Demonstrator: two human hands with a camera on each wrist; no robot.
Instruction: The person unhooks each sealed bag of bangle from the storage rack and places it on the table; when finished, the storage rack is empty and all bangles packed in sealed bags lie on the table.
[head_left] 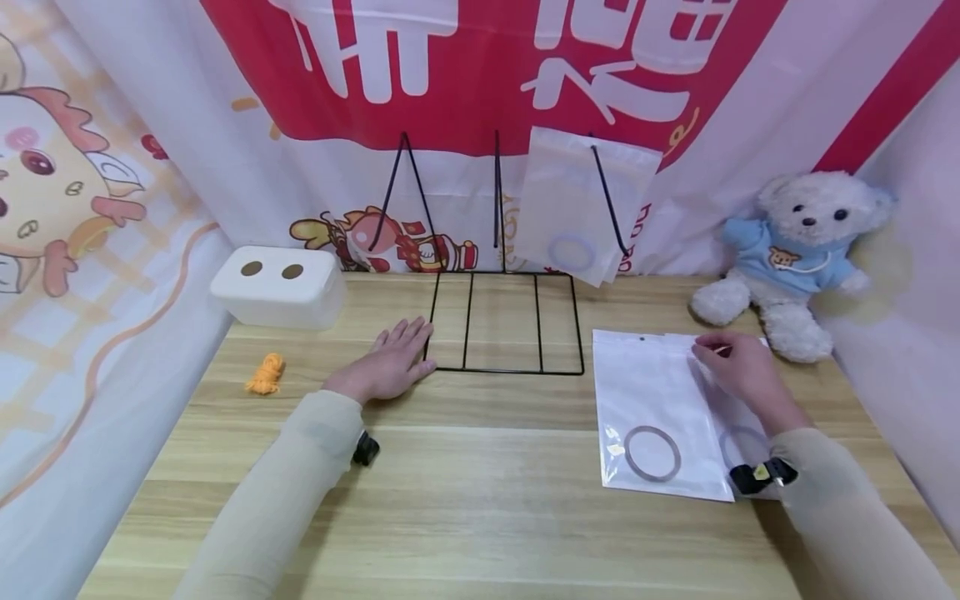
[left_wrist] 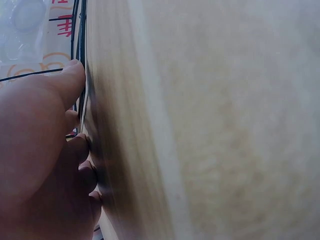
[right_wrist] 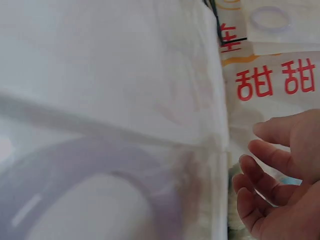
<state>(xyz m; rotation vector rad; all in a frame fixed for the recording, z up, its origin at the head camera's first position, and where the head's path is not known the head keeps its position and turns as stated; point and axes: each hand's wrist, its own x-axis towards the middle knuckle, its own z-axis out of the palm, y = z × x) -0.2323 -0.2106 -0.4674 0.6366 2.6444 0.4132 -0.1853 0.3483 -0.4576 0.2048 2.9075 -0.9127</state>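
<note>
My left hand [head_left: 390,363] lies palm down on the table, fingers straight, touching the left side of a black wire rack [head_left: 465,333]. In the left wrist view, the thumb and fingertips of the left hand [left_wrist: 40,135] are beside the dark wire. My right hand [head_left: 738,371] hovers at the upper part of two overlapping flat white zip bags. The front bag [head_left: 660,400] shows a brownish ring [head_left: 652,454]; the other bag [head_left: 731,417] shows a pale lavender ring [right_wrist: 160,185]. The right wrist view shows the right hand [right_wrist: 280,175] with loosely bent, parted fingers and nothing between them.
A similar bag [head_left: 577,208] with a ring hangs on the rack's right prong. A white box [head_left: 277,287] with two holes and a bundle of orange cord [head_left: 266,374] are at the left. A white teddy bear [head_left: 798,250] sits at the back right, by the printed curtain [head_left: 465,108].
</note>
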